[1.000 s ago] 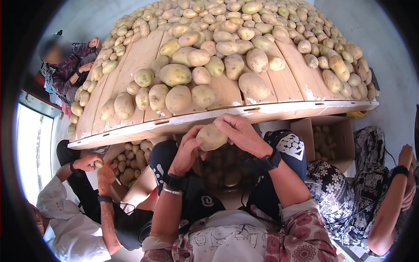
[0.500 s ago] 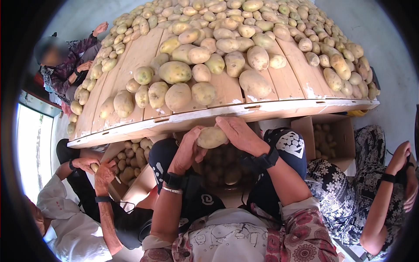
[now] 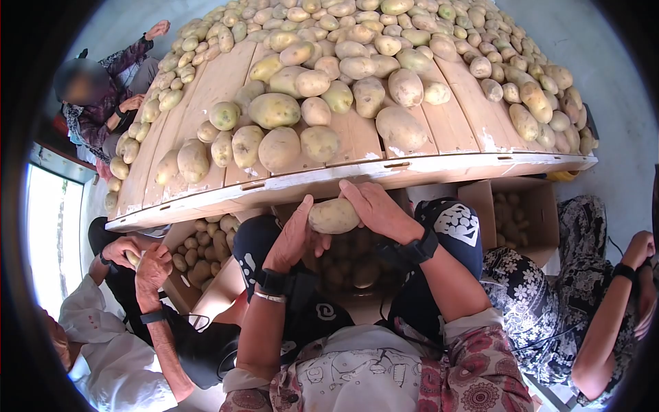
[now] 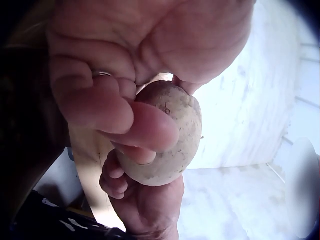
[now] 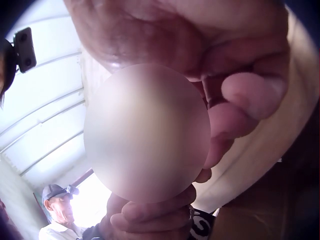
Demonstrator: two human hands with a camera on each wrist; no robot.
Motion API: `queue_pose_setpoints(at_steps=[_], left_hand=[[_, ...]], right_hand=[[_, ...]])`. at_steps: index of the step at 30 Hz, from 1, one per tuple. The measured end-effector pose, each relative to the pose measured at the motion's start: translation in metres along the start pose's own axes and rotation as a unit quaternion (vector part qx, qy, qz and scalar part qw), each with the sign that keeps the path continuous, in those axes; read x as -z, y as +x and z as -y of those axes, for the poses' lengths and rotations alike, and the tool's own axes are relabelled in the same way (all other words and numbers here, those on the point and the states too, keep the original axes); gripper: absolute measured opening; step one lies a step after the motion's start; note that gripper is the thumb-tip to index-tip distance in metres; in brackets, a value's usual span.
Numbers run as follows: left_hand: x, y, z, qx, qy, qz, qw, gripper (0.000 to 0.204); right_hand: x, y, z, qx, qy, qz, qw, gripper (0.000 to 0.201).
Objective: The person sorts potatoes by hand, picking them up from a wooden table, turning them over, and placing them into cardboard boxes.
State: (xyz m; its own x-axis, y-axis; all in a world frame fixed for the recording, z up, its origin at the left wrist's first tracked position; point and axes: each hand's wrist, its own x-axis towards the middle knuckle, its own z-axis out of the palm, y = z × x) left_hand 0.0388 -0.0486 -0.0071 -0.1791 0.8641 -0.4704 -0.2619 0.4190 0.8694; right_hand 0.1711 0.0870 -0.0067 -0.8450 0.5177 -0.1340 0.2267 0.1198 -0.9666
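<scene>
A large pale-yellow potato [image 3: 334, 216] is held between both hands, just below the table's front edge. My left hand [image 3: 295, 235] holds its left end, the thumb up along the side. In the left wrist view, curled fingers [image 4: 155, 127] lie across the potato [image 4: 185, 125], and its skin shows small rough marks. At the other end my right hand [image 3: 379, 211] grips it, thumb on top. The right wrist view is blurred over the middle, hiding the potato's surface there. Below the hands, a box of potatoes [image 3: 364, 275] sits in shadow between the knees.
Many potatoes [image 3: 357, 48] cover the plank table [image 3: 226, 75], with larger ones near its white front edge [image 3: 316, 180]. Cardboard boxes of potatoes stand at left [image 3: 202, 255] and right [image 3: 511, 216]. Other people sit on both sides and at the far left corner.
The potato has been turned, its rounder face giving way to a longer side view. My left fingers have shifted, the thumb now straighter. The left neighbour's hands moved left; the far person's arm rose.
</scene>
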Motion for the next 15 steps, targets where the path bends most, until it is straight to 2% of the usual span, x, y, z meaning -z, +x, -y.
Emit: queue_pose_setpoints(at_steps=[3,6,9,11,13,15], left_hand=[[0.000,0.001,0.001,0.002,0.004,0.005,1.000,0.064],[0.002,0.002,0.004,-0.005,0.004,-0.004,1.000,0.063],[0.007,0.009,0.015,-0.041,-0.036,0.025,0.998,0.058],[0.006,0.009,0.015,-0.050,-0.109,0.036,0.992,0.046],[0.004,0.009,0.014,-0.060,-0.105,0.032,0.992,0.044],[0.003,0.009,0.014,-0.072,-0.102,0.029,0.992,0.044]], right_hand=[[0.001,0.001,0.001,-0.025,0.011,0.029,0.999,0.055],[0.000,0.002,-0.001,-0.015,0.015,0.019,1.000,0.054],[0.002,0.005,-0.008,0.023,-0.027,0.005,0.999,0.054],[0.004,0.004,-0.006,0.013,-0.009,0.003,1.000,0.050],[0.004,0.007,-0.010,0.004,0.008,0.000,1.000,0.047],[0.003,0.013,-0.018,0.150,-0.106,-0.053,0.981,0.038]])
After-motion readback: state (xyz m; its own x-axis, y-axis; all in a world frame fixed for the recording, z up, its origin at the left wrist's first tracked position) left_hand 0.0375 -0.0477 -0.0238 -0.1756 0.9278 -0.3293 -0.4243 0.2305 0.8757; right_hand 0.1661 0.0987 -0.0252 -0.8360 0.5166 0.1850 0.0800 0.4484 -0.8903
